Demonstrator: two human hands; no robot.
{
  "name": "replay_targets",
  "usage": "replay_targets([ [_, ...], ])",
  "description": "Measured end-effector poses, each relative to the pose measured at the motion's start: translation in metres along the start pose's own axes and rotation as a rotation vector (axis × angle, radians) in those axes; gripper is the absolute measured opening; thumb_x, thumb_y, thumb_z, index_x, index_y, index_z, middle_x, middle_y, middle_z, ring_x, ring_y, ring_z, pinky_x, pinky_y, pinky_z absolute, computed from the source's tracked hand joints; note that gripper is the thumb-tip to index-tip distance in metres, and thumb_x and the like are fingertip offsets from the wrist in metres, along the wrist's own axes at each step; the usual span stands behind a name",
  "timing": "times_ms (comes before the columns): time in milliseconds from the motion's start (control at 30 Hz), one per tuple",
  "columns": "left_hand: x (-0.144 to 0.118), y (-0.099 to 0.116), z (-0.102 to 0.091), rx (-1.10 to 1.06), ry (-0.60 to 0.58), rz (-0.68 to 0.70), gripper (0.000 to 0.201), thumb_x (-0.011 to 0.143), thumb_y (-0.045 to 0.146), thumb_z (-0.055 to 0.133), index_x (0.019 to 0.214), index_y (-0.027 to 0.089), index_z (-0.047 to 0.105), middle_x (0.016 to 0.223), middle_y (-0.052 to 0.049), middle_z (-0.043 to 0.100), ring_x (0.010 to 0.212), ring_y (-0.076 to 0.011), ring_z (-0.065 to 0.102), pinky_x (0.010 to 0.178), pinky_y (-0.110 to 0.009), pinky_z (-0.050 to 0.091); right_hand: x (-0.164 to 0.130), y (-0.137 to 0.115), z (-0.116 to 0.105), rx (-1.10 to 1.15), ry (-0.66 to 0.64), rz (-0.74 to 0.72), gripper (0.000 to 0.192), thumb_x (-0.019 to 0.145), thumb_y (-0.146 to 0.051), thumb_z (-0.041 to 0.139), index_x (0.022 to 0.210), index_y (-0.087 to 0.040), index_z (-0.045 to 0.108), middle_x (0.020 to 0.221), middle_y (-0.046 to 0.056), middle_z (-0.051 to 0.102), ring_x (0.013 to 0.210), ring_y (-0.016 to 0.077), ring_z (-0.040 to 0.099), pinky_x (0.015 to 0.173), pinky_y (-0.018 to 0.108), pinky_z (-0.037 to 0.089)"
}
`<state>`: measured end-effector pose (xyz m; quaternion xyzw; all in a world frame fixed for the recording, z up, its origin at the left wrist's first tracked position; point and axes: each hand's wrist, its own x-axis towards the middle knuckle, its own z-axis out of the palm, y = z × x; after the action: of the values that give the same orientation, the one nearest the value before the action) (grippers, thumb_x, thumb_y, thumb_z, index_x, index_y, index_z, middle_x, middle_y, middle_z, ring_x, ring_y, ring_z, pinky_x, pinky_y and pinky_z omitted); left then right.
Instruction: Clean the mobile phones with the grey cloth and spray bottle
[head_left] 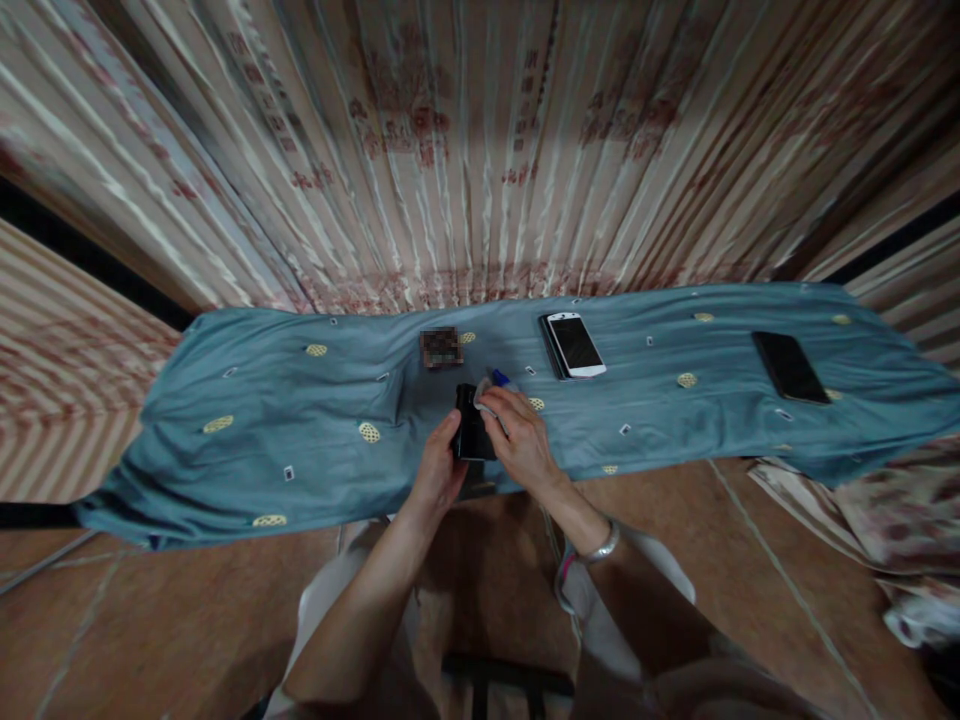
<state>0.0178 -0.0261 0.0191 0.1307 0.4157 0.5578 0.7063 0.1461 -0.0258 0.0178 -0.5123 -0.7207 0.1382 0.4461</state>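
Your left hand (439,470) grips a dark phone (472,432) by its left edge, thumb up against the side, holding it over the near edge of the blue cloth (300,420) that covers the table; your right hand (517,440) lies across the phone's right side, its fingers closed on a pale wipe (484,393) pressed at the top of the phone; a small blue object (501,378) shows just past your fingertips, too small to tell what it is. On your right wrist sits a silver bracelet (604,545). Beyond your hands a small blurred card (439,347) rests on the cloth; to the right lies a white phone (575,344), screen up, on top of a dark one; well apart, near the cloth's right end, lies a black phone (791,367). A striped patterned curtain (480,150) hangs behind the table.
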Motion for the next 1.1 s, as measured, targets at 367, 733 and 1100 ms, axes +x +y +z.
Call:
replay_targets([
  [367,-0.005,-0.004,0.005,0.039,-0.092,0.05,0.04,0.057,0.038,0.093,0.085,0.016,0.076,0.091,-0.007,0.079,0.116,-0.029,0.067,0.102,-0.037,0.051,-0.002,-0.002,0.0,0.046,0.003,0.04,0.032,0.101,-0.029,0.047,0.117,-0.024,0.074,0.115,0.01,0.073,0.11,0.0241,0.066,0.102,0.042,0.053],
  [733,0.002,0.0,0.001,0.025,-0.041,0.02,0.028,0.069,0.031,0.085,0.088,0.012,0.077,0.09,-0.008,0.078,0.095,-0.0214,0.071,0.089,-0.03,0.053,-0.003,0.005,0.002,0.018,-0.036,0.051,0.035,0.102,-0.027,0.043,0.119,-0.024,0.073,0.116,0.01,0.072,0.111,0.0243,0.066,0.105,0.044,0.052],
  [1100,-0.004,-0.002,0.005,0.023,-0.087,0.034,0.022,0.068,0.029,0.086,0.084,0.015,0.078,0.09,-0.007,0.079,0.102,-0.0233,0.071,0.097,-0.031,0.05,-0.006,-0.007,0.003,-0.042,-0.043,-0.03,0.045,0.102,-0.023,0.038,0.141,-0.02,0.061,0.138,0.014,0.064,0.129,0.0268,0.059,0.114,0.049,0.047],
])
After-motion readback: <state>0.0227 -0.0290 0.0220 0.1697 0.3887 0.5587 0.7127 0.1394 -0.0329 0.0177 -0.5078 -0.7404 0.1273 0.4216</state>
